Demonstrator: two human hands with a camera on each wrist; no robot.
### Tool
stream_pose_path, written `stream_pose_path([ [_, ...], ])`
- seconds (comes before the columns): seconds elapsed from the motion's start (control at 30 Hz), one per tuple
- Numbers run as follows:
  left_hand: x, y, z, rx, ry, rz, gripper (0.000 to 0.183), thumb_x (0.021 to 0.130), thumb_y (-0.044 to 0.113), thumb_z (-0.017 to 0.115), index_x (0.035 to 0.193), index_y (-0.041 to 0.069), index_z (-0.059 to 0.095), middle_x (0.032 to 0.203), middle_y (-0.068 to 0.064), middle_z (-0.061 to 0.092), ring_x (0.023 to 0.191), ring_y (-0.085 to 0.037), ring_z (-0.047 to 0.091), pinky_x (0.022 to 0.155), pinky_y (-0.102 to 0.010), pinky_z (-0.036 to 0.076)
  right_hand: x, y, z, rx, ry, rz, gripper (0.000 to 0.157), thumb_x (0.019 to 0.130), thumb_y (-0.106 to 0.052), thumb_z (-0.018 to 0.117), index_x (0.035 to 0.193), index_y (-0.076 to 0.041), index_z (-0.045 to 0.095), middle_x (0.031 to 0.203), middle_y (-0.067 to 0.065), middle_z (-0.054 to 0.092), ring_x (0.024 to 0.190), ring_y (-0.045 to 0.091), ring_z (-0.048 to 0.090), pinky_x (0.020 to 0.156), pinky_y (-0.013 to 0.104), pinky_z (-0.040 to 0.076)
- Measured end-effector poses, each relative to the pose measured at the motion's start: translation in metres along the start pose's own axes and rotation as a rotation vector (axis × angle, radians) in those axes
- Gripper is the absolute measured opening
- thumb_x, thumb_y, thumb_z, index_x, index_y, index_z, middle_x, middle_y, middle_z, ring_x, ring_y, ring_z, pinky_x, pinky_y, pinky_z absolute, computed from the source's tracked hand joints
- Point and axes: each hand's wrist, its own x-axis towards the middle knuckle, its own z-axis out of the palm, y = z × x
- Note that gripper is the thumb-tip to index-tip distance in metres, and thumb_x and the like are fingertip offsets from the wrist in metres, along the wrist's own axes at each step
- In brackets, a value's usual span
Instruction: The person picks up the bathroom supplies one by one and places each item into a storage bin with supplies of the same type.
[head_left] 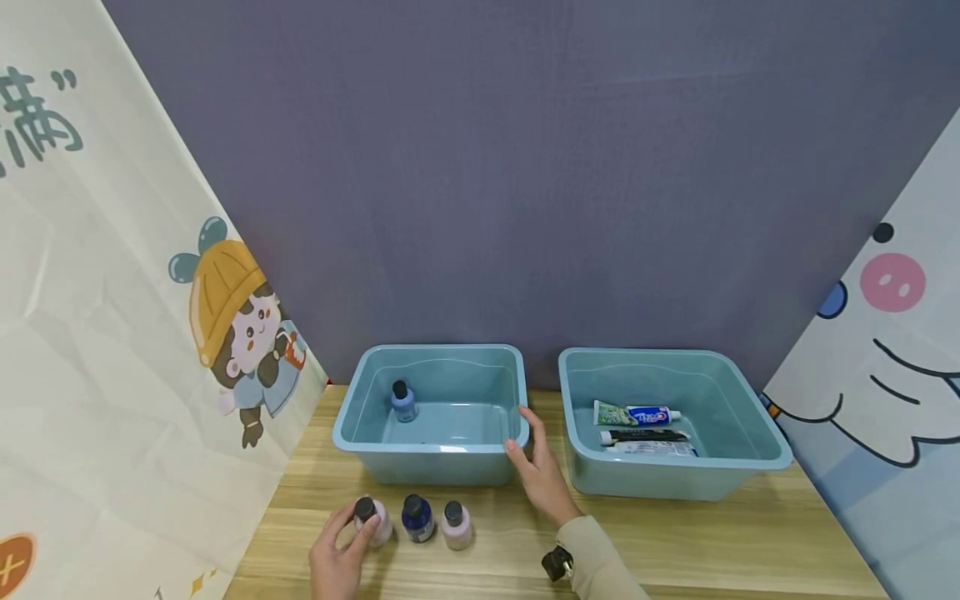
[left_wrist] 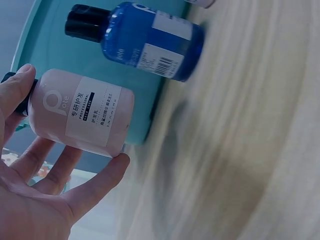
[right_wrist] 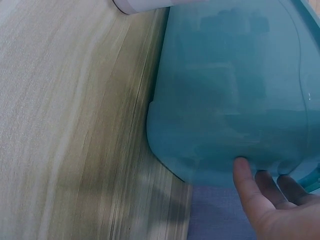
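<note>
My left hand (head_left: 339, 557) holds a pale pink hair-care bottle (head_left: 383, 528) by its black cap between thumb and fingers. In the left wrist view the bottle's printed label faces the camera, and one finger reaches its base. Right of it stand a dark blue bottle (head_left: 417, 528) and another pink bottle (head_left: 458, 534), both black-capped. My right hand (head_left: 543, 479) touches the right side of the left teal bin (head_left: 442, 468), near the front corner. In the right wrist view its fingertips (right_wrist: 241, 164) lie against the bin's outer wall.
A blue-violet bottle (head_left: 404, 407) stands inside the left bin. The second teal bin (head_left: 645, 482), to the right, holds several toothpaste tubes (head_left: 649, 416). Both stand on the wooden table (head_left: 720, 542) in front of a grey-purple partition (head_left: 525, 192), with printed cartoon panels either side.
</note>
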Motion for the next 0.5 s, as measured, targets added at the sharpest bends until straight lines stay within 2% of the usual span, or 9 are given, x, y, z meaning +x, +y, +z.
stream_pose_path([
  [0.17,0.005,0.009,-0.001,-0.031,0.001,0.003,0.037,0.085,0.006,0.082,0.121,0.003,0.074,0.110,0.023,0.066,0.104,0.015,0.057,0.076,-0.013,0.055,0.000,0.000,0.000,-0.001,-0.001,0.003,0.062,0.103,-0.047,0.057,0.157,-0.044,0.026,0.169,0.007,0.026,0.156,0.034,0.023,0.120,0.068,0.023],
  [0.37,0.013,0.019,-0.002,-0.029,-0.012,0.024,0.035,0.085,0.009,0.083,0.119,0.007,0.075,0.113,0.008,0.071,0.103,0.008,0.059,0.076,-0.013,0.056,0.000,0.000,-0.001,0.001,-0.005,0.003,0.063,0.103,-0.047,0.057,0.158,-0.040,0.027,0.169,0.007,0.026,0.156,0.034,0.023,0.121,0.067,0.023],
  [0.5,0.017,0.027,-0.003,-0.045,-0.032,0.033,0.036,0.086,0.011,0.083,0.120,0.009,0.075,0.116,0.004,0.072,0.103,0.007,0.060,0.075,-0.014,0.057,0.001,0.001,-0.001,0.007,-0.010,0.006,0.065,0.103,-0.048,0.057,0.160,-0.035,0.026,0.170,0.007,0.025,0.156,0.034,0.021,0.121,0.068,0.021],
])
